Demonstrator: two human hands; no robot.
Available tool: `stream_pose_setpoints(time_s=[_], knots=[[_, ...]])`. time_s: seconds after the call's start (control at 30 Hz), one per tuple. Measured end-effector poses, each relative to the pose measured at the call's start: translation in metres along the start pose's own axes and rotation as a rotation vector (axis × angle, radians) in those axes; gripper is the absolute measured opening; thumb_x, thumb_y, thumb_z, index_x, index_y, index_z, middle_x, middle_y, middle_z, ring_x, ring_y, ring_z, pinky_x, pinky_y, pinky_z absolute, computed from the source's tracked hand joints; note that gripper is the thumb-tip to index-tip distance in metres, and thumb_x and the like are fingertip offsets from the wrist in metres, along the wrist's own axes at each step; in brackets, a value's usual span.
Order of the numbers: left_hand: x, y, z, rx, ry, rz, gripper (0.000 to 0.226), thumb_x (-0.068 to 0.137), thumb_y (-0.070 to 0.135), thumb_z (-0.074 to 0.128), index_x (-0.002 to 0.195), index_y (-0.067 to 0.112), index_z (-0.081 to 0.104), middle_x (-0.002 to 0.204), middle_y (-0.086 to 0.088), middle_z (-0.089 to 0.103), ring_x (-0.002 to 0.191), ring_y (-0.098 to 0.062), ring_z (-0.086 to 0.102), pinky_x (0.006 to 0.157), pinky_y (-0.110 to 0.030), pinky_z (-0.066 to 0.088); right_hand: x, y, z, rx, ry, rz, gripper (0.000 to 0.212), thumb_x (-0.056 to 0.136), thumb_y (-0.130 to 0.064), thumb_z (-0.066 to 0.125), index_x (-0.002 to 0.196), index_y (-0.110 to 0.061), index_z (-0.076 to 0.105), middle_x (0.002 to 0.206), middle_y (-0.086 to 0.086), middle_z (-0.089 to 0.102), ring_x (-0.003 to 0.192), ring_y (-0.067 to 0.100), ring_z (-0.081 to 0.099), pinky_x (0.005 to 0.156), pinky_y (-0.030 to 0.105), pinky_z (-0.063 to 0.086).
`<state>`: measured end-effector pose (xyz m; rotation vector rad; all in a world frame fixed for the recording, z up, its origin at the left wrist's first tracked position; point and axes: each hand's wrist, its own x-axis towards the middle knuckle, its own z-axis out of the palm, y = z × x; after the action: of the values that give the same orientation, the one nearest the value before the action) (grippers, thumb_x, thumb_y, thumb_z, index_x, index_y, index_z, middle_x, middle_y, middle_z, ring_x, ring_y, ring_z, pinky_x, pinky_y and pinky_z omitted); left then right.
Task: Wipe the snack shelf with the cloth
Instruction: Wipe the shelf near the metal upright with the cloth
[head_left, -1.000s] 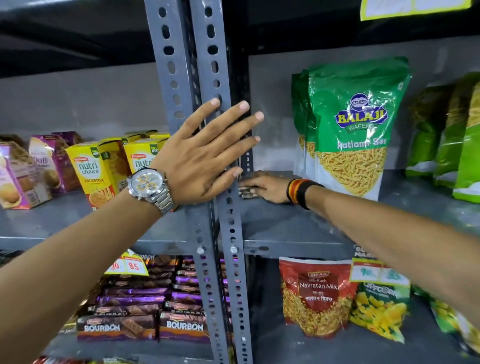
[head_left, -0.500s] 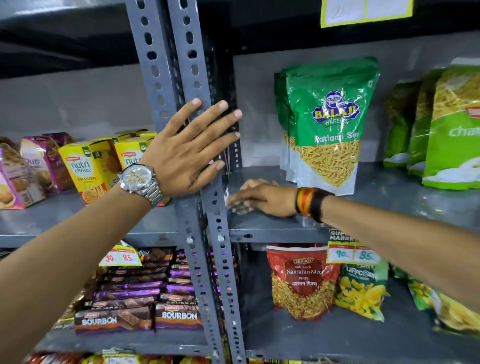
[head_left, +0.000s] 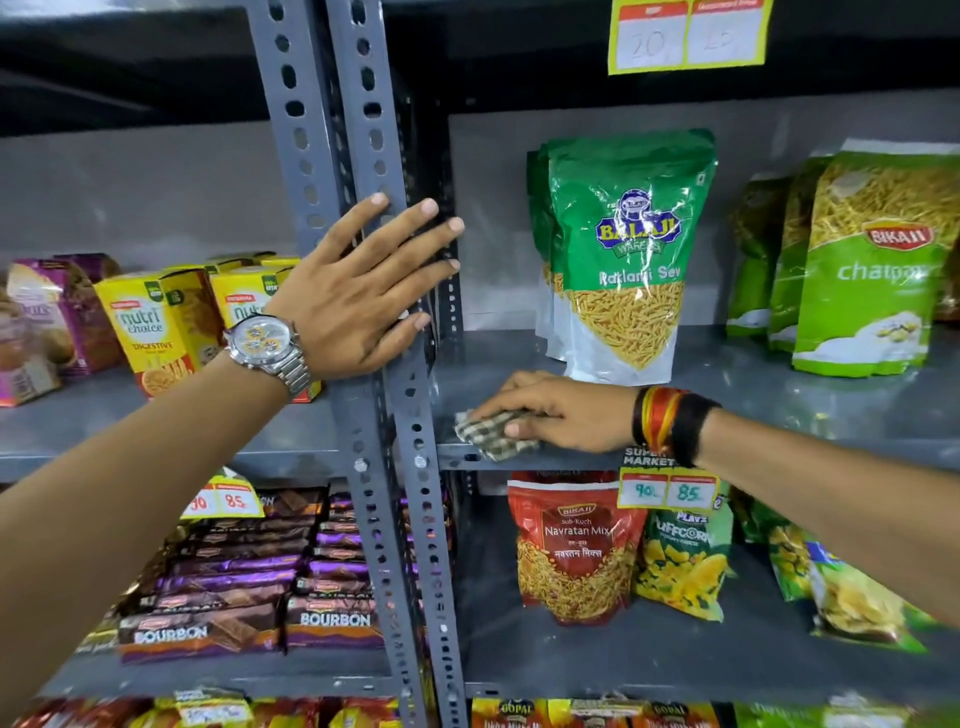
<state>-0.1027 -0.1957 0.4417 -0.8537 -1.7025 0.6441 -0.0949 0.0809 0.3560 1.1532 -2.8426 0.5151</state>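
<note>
The grey metal snack shelf (head_left: 779, 410) runs across the middle right. My right hand (head_left: 561, 415) presses a checked brown-and-white cloth (head_left: 491, 434) flat onto the shelf's front left corner, next to the upright. My left hand (head_left: 358, 291), with a silver watch on the wrist, lies flat with spread fingers against the perforated grey uprights (head_left: 363, 218). A green Ratlami Sev pouch (head_left: 628, 249) stands just behind my right hand.
Green Bikaji pouches (head_left: 872, 260) stand at the right of the same shelf. Yellow Nutri Choice boxes (head_left: 161, 322) and purple packs fill the left bay. Below are Bourbon biscuit packs (head_left: 249, 597), a red Navratan Mix bag (head_left: 574, 545), a puffcorn bag and price tags (head_left: 667, 491).
My right hand has slid the cloth from the back of the shelf toward its front edge, so the cloth now shows. My left hand stays on the uprights.
</note>
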Motion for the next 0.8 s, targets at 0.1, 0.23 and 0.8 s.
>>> stream_pose_setpoints(time_s=[0.1, 0.23, 0.8], knots=[[0.000, 0.000, 0.001, -0.013, -0.004, 0.005, 0.058, 0.105, 0.038, 0.030, 0.154, 0.010, 0.038, 0.168, -0.010, 0.018, 0.156, -0.030, 0.009, 0.124, -0.059, 0.012, 0.015, -0.008, -0.004, 0.002, 0.053, 0.050, 0.037, 0.099, -0.026, 0.047, 0.135, -0.031, 0.051, 0.110, 0.002, 0.054, 0.108, 0.016, 0.047, 0.103, 0.040, 0.036], [-0.001, -0.001, -0.001, -0.010, -0.014, 0.005, 0.058, 0.105, 0.039, 0.029, 0.155, 0.009, 0.037, 0.168, -0.010, 0.017, 0.156, -0.031, 0.008, 0.124, -0.059, 0.012, 0.031, -0.026, 0.019, -0.143, 0.092, 0.099, 0.036, 0.100, -0.033, 0.042, 0.135, -0.042, 0.046, 0.125, -0.001, 0.051, 0.122, 0.022, 0.040, 0.104, 0.052, 0.029], [0.000, 0.000, 0.001, -0.033, 0.026, 0.010, 0.058, 0.105, 0.039, 0.031, 0.154, 0.009, 0.038, 0.168, -0.011, 0.018, 0.156, -0.030, 0.010, 0.124, -0.059, 0.013, -0.056, 0.043, -0.033, -0.041, 0.222, 0.254, 0.033, 0.098, -0.028, 0.047, 0.129, -0.038, 0.054, 0.113, 0.003, 0.055, 0.112, 0.022, 0.050, 0.103, 0.047, 0.040]])
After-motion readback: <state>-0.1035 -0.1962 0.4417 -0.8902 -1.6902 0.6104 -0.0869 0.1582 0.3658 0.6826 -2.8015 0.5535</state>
